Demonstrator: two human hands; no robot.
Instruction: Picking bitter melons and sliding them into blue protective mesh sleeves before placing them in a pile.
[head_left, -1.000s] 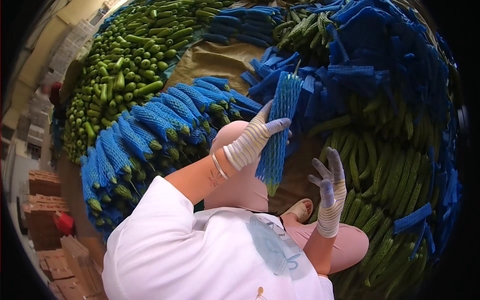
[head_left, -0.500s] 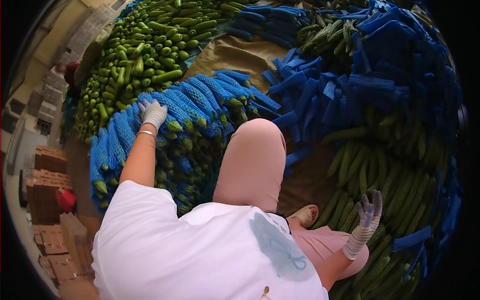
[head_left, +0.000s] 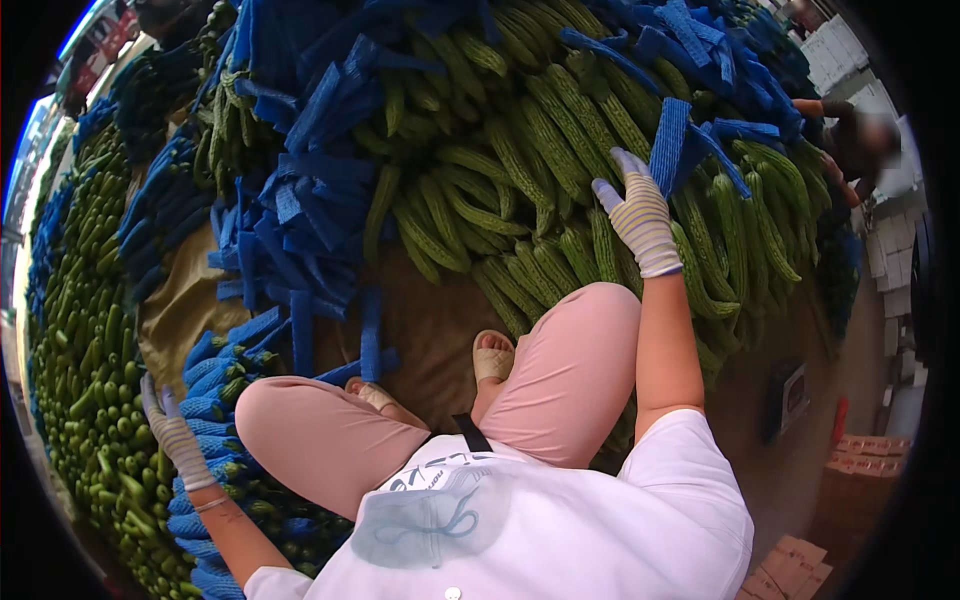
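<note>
Currently: right hand (head_left: 640, 215), gloved, fingers spread loose, over green bitter gourds (head_left: 520, 170) near a blue foam sleeve (head_left: 668, 145); left hand (head_left: 172, 430), released, rests on sleeved gourds (head_left: 215, 375) far left.

I am seated on the floor of a produce packing site. Evidence: large heaps of green gourds (head_left: 520, 190), piles of blue foam net sleeves (head_left: 300, 230), stacked cardboard boxes (head_left: 865, 455) at the edge, another person (head_left: 850, 140) working nearby.
</note>
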